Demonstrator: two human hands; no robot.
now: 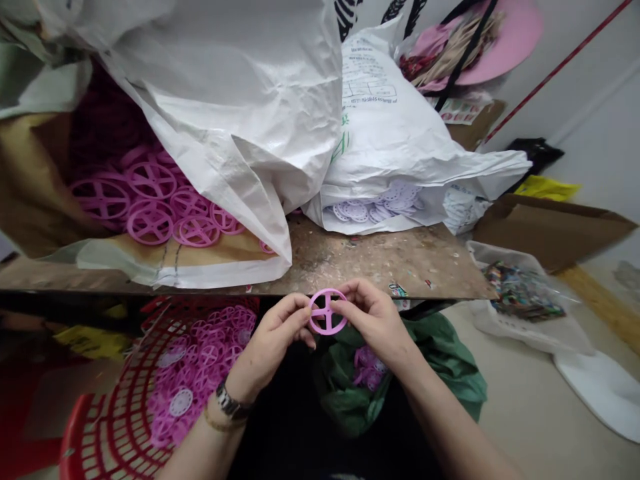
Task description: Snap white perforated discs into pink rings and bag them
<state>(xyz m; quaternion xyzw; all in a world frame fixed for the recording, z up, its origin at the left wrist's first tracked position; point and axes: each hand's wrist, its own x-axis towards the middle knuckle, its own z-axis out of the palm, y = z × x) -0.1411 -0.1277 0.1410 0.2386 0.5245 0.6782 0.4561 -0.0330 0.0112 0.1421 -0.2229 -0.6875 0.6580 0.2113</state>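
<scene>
A pink plastic spoked ring [328,329] is held up between my two hands, just in front of the table's front edge. My left hand [285,327] pinches its left rim between thumb and fingers. On the other side, my right hand [373,317] grips the right rim, its thumb resting near the hub. Below and to the left, a red basket [107,427] holds a heap of pink spoked rings [210,360] with a few pale perforated discs [181,403] among them. Under my right wrist, a green bag [345,393] contains more pink pieces [369,367].
On the worn wooden table [380,260], a large open sack [225,273] spills pink rings [150,220]. Beside it lies a white sack [390,147] with pale discs [385,203] at its mouth. A clear bin [525,330] and an open cardboard box [555,230] stand at right.
</scene>
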